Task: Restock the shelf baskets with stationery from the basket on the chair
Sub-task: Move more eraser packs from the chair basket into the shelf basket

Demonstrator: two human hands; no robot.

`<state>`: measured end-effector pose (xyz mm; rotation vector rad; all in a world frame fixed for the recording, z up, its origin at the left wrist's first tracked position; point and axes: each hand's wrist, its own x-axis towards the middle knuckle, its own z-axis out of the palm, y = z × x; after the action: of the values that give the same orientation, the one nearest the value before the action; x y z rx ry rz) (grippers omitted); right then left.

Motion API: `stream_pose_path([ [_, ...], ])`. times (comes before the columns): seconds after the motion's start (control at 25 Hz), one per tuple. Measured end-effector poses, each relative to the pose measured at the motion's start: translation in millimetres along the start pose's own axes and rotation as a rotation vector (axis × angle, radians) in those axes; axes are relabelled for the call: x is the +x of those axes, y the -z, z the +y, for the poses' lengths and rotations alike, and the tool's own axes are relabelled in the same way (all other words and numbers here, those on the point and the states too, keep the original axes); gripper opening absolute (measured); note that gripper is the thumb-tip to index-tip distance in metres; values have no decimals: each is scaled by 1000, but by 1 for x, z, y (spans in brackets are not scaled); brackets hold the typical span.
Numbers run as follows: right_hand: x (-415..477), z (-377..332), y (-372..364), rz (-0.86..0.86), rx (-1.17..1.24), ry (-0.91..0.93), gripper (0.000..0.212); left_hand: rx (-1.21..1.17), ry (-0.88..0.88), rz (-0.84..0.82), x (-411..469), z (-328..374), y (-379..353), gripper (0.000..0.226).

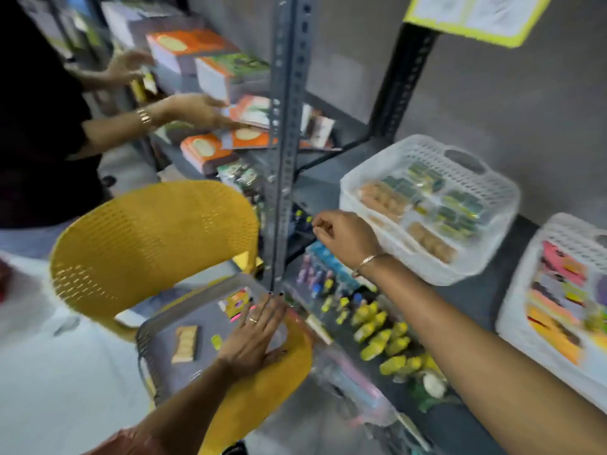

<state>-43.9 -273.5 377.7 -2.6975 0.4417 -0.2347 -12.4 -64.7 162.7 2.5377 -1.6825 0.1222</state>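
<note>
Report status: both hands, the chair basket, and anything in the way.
Left hand flat, open, in grey basket on yellow chair. Right hand closed, contents unclear, over shelf by white basket. Another person's arm works adjacent shelf.

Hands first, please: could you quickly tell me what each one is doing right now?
Left hand: open, fingers flat in the grey basket on the chair.
Right hand: closed; whether it holds anything cannot be told.

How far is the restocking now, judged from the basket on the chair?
Mostly done: the grey basket holds only a few small items, and the white shelf baskets look filled. The left hand reaches into it; the right hand is closed at the shelf, contents unclear.
</note>
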Motion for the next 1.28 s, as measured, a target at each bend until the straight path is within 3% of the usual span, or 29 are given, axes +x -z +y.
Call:
stream_pose_path([
  [0.32, 41, -46, -224, -535, -1, 124, 20, -161, 360, -342, -133, -75, -83, 75],
  [0.52, 50, -53, -342, -716, -120, 282, 32, -246, 428, -410, -163, -94, -133, 77],
  [0.64, 45, -61, -400, -796, -241, 476, 46, -239, 412, -417, -182, -93, -163, 77],
  [0.76, 39, -66, -443, -814, -313, 732, 49, -210, 380, -398, -190, -91, -172, 76],
  [0.88, 33, -64, -472, -803, -331, 867, 56, -204, 371, -360, -194, -90, -175, 74],
  [1.08, 32, -62, -475, -720, -444, 752, 39, -217, 382, -329, -196, -89, -178, 78],
  [1.28, 29, -51, -462, -710, -337, 589, 45, -206, 390, -339, -195, -89, -177, 72],
])
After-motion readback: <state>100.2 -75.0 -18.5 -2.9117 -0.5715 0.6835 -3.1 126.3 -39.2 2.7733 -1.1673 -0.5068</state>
